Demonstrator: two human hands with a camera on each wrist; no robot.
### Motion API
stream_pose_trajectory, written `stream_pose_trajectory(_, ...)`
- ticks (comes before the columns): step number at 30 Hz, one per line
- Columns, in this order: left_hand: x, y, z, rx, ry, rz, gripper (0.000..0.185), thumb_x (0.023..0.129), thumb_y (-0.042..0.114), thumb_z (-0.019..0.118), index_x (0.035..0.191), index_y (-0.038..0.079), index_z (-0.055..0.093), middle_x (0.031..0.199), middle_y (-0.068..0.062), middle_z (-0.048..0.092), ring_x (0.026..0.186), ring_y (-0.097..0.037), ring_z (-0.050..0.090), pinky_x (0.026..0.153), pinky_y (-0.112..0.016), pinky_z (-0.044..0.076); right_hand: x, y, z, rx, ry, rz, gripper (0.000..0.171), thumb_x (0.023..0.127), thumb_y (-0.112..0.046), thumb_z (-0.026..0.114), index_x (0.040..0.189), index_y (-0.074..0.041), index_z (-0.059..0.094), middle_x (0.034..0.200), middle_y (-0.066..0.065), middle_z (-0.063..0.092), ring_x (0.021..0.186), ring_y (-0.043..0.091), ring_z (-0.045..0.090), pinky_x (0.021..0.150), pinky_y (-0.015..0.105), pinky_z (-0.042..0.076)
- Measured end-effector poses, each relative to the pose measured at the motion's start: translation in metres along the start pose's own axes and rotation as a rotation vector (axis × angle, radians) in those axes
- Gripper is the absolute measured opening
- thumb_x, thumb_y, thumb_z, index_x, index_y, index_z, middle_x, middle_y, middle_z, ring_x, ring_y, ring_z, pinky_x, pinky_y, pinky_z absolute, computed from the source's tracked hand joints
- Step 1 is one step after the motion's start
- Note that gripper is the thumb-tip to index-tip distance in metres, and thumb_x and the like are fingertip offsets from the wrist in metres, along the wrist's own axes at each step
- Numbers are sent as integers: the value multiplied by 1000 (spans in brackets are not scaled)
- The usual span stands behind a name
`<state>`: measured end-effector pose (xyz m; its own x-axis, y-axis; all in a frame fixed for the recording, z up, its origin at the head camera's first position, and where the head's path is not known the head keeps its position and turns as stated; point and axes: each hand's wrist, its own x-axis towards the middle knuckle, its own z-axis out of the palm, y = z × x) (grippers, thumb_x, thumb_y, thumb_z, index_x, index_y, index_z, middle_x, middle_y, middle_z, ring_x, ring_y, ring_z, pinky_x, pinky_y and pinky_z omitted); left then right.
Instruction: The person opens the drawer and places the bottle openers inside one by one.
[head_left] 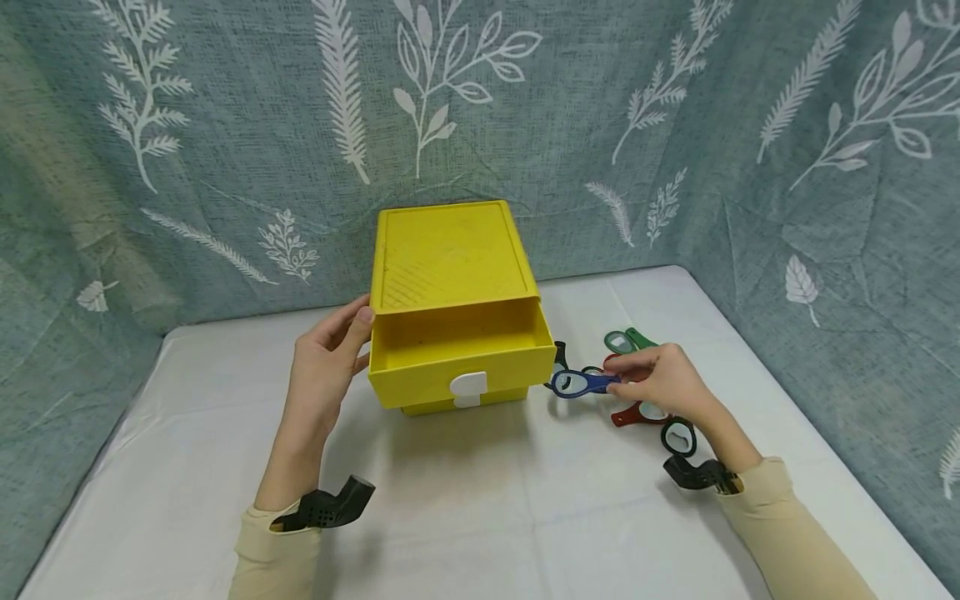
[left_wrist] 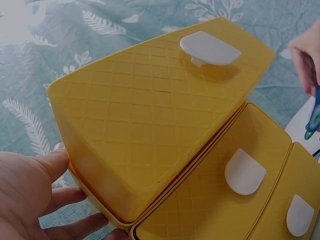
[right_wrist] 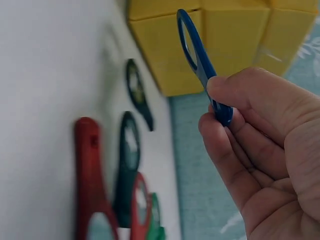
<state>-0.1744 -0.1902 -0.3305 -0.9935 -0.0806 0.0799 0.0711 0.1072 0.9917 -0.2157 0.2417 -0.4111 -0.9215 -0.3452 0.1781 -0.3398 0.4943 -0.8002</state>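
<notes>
A yellow drawer unit [head_left: 450,258] stands near the middle of the table, its top drawer [head_left: 420,385] pulled out and its inside bare. My left hand [head_left: 322,371] rests against the unit's left side, thumb and fingers extended along it in the left wrist view. Right of the unit, my right hand [head_left: 667,385] pinches a blue magnifying glass [right_wrist: 204,75] by its handle between thumb and fingers. Its lens ring points toward the unit. Beneath and around that hand lie several other magnifying glasses, among them a red one [head_left: 633,414], a black one [head_left: 678,437] and a green one [head_left: 621,342].
White half-round knobs [left_wrist: 245,171] sit on the drawer fronts, and two lower drawers are closed in the left wrist view. A white cloth [head_left: 450,517] covers the table. Behind and beside it hangs a blue-green leaf-patterned curtain [head_left: 262,150].
</notes>
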Motion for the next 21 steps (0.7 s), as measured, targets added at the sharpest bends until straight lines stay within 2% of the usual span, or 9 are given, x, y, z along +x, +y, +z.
stream_pose_trajectory(5, -2, -1, -3, 4, 13, -4, 60, 95, 49, 59, 147, 20, 50, 144, -9, 48, 127, -27, 50, 100, -45, 47, 1, -14, -12, 18, 80, -24, 30, 79, -10, 85, 105, 1, 77, 90, 7, 74, 75, 17, 67, 52, 23, 51)
stream_pose_trajectory(11, -1, -1, -3, 7, 9, 12, 60, 95, 49, 59, 147, 19, 50, 144, -9, 49, 126, -27, 50, 99, -43, 48, 0, -30, -25, 65, 210, -117, 26, 80, -4, 83, 105, 2, 76, 95, 13, 73, 82, 13, 69, 77, 21, 56)
stream_pose_trajectory(16, 0, -3, -2, 16, 6, 27, 59, 95, 49, 59, 146, 20, 51, 142, -9, 51, 123, -26, 52, 98, -42, 50, 1, -45, -35, 151, 305, -163, 28, 79, 2, 82, 106, 6, 74, 96, 15, 73, 84, 14, 70, 78, 23, 57)
stream_pose_trajectory(21, 0, -4, 0, 6, 1, 31, 60, 95, 49, 59, 146, 19, 51, 142, -9, 51, 124, -27, 52, 99, -46, 48, 3, -59, -39, 251, 391, -197, 29, 76, 6, 83, 104, 9, 74, 93, 13, 74, 85, 18, 70, 80, 25, 57)
